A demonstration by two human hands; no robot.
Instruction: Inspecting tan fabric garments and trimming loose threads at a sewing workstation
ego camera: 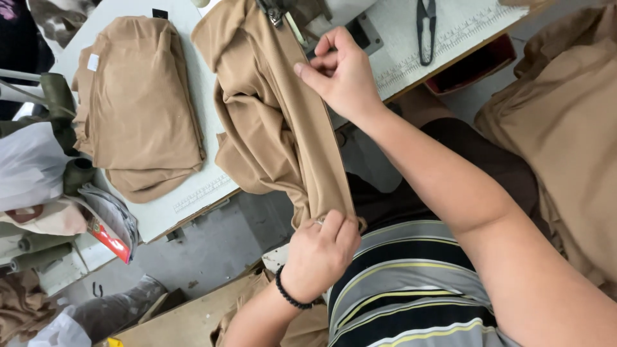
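Head view: 2 hands stretch 1 tan fabric piece (276, 122) between them. Left hand (318, 254), bead bracelet at the wrist, has fingers closed in a pinch on the lower folded corner, just off the desk (160, 215) edge above the lap. Right hand (340, 74) has fingers curled, thumb and index clamped on the folded edge further up, near the sewing machine foot (276, 13); exact contact under the hand is partly hidden

Handling, my read: light, soft, stretchy knit, no stiffness, drapes and bunches on its own, probably a bit slippery. Best held by pinching the folded hem at 2 spaced points and keeping tension, as now; a grab in the loose middle would just bunch it

Orientation: taut edge is the long axis, running diagonally from near the machine down to the lap; rest of it lies crumpled on the desk left of that edge

Nearby: folded tan stack (138, 103) further left, black snips (425, 29) top right
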